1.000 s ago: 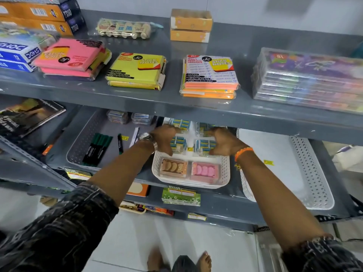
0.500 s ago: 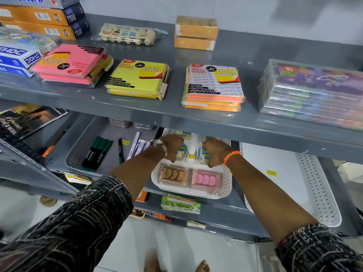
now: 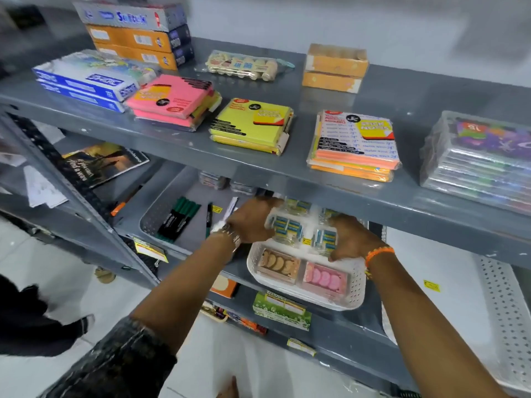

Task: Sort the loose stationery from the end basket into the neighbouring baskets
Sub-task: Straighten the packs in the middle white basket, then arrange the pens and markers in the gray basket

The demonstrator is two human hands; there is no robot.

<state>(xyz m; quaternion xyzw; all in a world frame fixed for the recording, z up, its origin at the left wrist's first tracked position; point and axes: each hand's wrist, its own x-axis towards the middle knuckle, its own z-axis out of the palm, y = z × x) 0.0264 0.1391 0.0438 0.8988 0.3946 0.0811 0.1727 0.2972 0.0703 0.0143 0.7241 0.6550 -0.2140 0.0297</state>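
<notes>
A small white basket (image 3: 357, 297) stands on the lower shelf. Its front holds a box of tan pieces (image 3: 278, 264) and a box of pink pieces (image 3: 325, 280). Behind them lie clear packs of small blue-and-yellow boxes (image 3: 287, 228). My left hand (image 3: 251, 219) grips the left pack from its left side. My right hand (image 3: 352, 239) curls over the right pack (image 3: 324, 238). The upper shelf hides the back of the basket. To the left, a grey basket (image 3: 152, 222) holds green-capped markers (image 3: 179, 216). A large white basket (image 3: 505, 308) is at the right.
The upper shelf edge (image 3: 373, 201) hangs just above my hands. It carries sticky-note packs (image 3: 253, 124), boxes and a stack of clear cases (image 3: 482, 162). A metal upright (image 3: 71, 182) stands at the left. A green box (image 3: 281, 310) lies on the shelf below.
Both hands stay on the packs in the small white basket, slightly further back under the upper shelf. My view has shifted right and closer.
</notes>
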